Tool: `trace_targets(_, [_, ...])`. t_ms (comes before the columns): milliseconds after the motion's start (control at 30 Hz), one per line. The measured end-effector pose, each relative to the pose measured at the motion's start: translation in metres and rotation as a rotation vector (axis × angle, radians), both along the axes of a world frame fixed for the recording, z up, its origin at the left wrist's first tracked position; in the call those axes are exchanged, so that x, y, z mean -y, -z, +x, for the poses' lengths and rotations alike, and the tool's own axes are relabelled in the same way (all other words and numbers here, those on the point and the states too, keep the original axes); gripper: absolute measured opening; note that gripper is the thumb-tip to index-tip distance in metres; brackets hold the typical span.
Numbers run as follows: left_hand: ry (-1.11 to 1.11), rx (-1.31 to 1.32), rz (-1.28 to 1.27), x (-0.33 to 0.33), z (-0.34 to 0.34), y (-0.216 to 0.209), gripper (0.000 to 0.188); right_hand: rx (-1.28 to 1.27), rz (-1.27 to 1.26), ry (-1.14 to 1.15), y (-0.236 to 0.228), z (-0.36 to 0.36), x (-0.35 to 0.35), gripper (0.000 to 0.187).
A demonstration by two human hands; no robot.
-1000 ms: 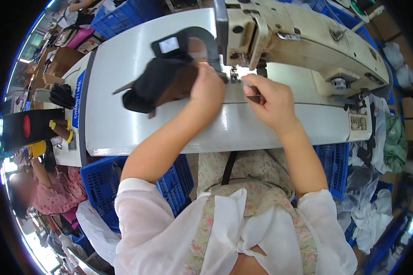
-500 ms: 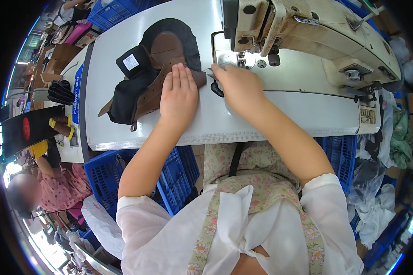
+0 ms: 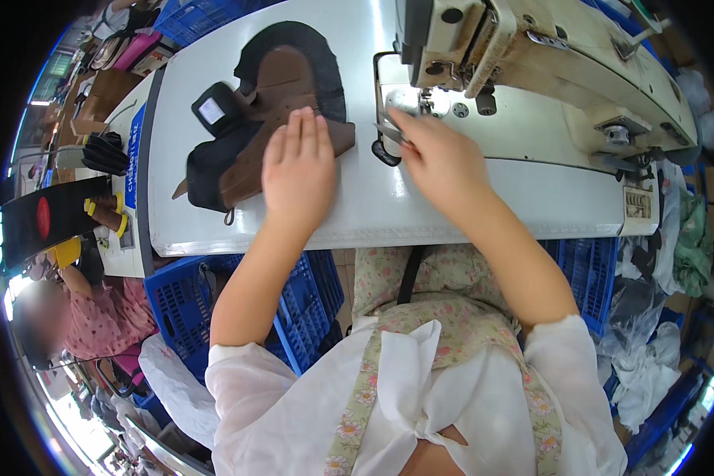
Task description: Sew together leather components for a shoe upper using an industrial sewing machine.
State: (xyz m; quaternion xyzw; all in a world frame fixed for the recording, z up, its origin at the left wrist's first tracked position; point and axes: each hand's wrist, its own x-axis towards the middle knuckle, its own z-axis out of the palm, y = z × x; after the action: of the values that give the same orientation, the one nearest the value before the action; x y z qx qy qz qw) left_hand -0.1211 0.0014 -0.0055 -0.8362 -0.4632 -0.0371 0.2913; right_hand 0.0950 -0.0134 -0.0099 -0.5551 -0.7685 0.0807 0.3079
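Flat on the white sewing table lies a brown and black shoe upper (image 3: 250,163), curved at its far end, with a small black flap bearing a white label (image 3: 212,110). My left hand (image 3: 300,170) rests on the upper's near right part, fingers stretched out and side by side. Grey metal thread snips (image 3: 390,132) stick out from my right hand (image 3: 440,159), which is closed around them; most of their body is hidden. Their blades point left, apart from the upper. Just below them a black oval piece (image 3: 385,154) sits at the machine bed's corner.
A beige sewing machine (image 3: 547,59) stands at the right, its needle area just beyond my right hand. Blue crates (image 3: 184,305) are under the table's near edge. Another person in a pink top (image 3: 115,317) sits at the left, by a neighbouring table with brown and yellow pieces (image 3: 107,214).
My right hand and the snips have moved right, away from the upper, and the blades now show more. My left hand stays on the upper, which lies flatter now.
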Motion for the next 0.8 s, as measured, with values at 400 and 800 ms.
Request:
trace_targets(400, [0.301, 1.935, -0.256, 0.064, -0.127, -0.109, 0.041, -0.741, -0.199, -0.126, -0.053, 0.025, 0.067, 0.049])
trace_targets(800, [0.458, 2.053, -0.386, 0.088, -0.143, -0.113, 0.052, -0.257, -0.01, -0.189, -0.077, 0.032, 0.077, 0.041])
